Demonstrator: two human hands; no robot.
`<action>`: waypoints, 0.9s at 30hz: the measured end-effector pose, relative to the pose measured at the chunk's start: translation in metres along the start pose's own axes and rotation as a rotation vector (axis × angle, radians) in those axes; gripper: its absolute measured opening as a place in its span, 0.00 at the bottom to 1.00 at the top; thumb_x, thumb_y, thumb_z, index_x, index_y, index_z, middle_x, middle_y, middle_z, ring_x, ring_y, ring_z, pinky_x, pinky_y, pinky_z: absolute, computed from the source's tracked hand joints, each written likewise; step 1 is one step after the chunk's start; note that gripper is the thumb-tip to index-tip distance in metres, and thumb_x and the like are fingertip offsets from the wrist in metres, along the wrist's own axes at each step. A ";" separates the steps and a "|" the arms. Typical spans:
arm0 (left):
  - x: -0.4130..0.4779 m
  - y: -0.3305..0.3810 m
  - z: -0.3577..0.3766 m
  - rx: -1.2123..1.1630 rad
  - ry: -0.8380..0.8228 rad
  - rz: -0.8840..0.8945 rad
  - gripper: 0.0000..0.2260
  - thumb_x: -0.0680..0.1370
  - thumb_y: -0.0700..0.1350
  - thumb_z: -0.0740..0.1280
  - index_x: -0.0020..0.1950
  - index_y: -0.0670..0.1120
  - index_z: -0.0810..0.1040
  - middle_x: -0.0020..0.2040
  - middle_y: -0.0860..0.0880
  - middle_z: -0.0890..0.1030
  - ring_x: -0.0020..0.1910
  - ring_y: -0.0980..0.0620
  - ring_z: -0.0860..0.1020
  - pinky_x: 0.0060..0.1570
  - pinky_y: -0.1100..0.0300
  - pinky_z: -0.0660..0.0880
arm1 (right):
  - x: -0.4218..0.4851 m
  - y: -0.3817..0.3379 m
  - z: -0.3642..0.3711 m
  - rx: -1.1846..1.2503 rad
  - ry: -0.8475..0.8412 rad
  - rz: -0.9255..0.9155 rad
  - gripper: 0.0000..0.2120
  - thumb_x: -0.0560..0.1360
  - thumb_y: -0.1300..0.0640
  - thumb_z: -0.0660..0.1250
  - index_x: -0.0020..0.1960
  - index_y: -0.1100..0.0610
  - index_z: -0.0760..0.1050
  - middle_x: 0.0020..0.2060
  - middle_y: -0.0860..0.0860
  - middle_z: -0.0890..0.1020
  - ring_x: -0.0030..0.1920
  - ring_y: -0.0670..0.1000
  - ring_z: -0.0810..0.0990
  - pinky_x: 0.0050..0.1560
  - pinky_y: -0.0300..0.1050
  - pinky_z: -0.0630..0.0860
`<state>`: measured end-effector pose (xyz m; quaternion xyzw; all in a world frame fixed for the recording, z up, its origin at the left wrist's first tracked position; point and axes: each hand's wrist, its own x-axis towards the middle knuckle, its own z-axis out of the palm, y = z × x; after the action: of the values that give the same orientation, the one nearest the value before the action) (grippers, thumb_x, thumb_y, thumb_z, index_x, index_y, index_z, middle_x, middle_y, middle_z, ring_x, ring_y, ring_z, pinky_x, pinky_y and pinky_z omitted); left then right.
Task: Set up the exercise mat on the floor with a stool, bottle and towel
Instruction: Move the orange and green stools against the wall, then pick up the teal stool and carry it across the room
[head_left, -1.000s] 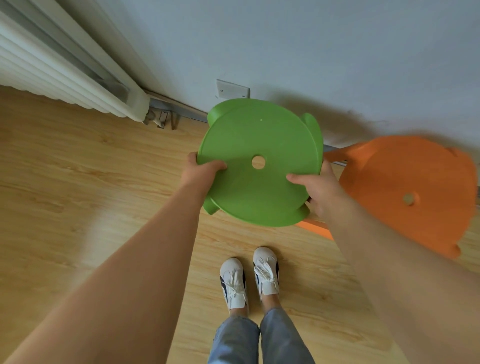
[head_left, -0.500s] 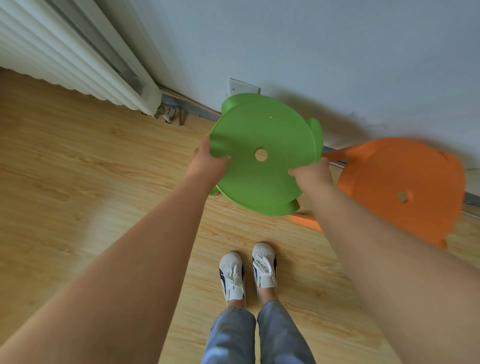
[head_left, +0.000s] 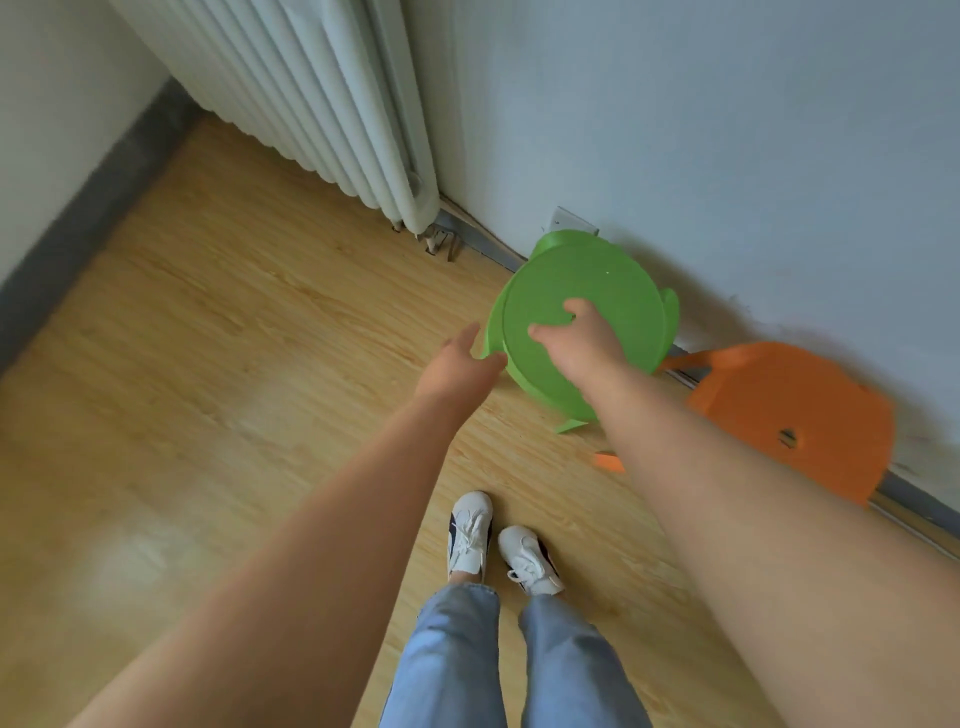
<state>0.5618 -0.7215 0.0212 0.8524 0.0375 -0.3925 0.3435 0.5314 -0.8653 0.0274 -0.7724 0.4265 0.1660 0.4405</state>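
Note:
A round green plastic stool (head_left: 618, 280) with short legs is close to the wall, its seat tilted toward me. My right hand (head_left: 582, 343) lies on top of the seat over its centre hole, with thumb and fingers curled onto the plastic, gripping it. My left hand (head_left: 457, 366) is just off the seat's left rim with fingers spread and loose, holding nothing; its thumb is at the rim. No mat, bottle or towel is in view.
An orange stool (head_left: 810, 410) of the same shape stands right of the green one against the wall. A white radiator (head_left: 322, 104) runs along the wall at the left, and a wall socket (head_left: 571, 222) sits behind the green stool. Wooden floor (head_left: 208, 364) spreads left; my shoes (head_left: 470, 530) are below.
My left hand has let go of the green stool's rim and opened. My right hand has shifted from the right rim to the seat's centre. The view has swung left and back.

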 end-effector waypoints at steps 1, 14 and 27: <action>-0.012 -0.006 -0.006 0.002 0.015 -0.020 0.29 0.76 0.53 0.62 0.76 0.56 0.58 0.70 0.44 0.71 0.64 0.45 0.74 0.56 0.55 0.71 | -0.013 -0.005 0.002 -0.040 -0.028 -0.034 0.33 0.74 0.49 0.68 0.75 0.54 0.60 0.71 0.54 0.68 0.53 0.52 0.77 0.44 0.37 0.68; -0.201 -0.105 -0.054 -0.303 0.377 -0.243 0.28 0.77 0.54 0.63 0.76 0.53 0.60 0.74 0.47 0.66 0.70 0.48 0.68 0.64 0.53 0.69 | -0.188 -0.060 0.038 -0.417 -0.406 -0.424 0.34 0.73 0.46 0.69 0.74 0.52 0.61 0.71 0.54 0.67 0.68 0.57 0.69 0.60 0.49 0.68; -0.432 -0.284 -0.087 -0.770 0.796 -0.488 0.27 0.79 0.53 0.62 0.76 0.50 0.60 0.75 0.45 0.64 0.72 0.45 0.65 0.69 0.47 0.64 | -0.432 -0.062 0.177 -0.736 -0.743 -0.804 0.34 0.72 0.45 0.69 0.74 0.52 0.62 0.71 0.54 0.68 0.67 0.55 0.71 0.59 0.46 0.69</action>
<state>0.2247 -0.3629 0.2029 0.7148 0.4972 -0.0689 0.4870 0.3513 -0.4836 0.2355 -0.8629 -0.1599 0.3790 0.2934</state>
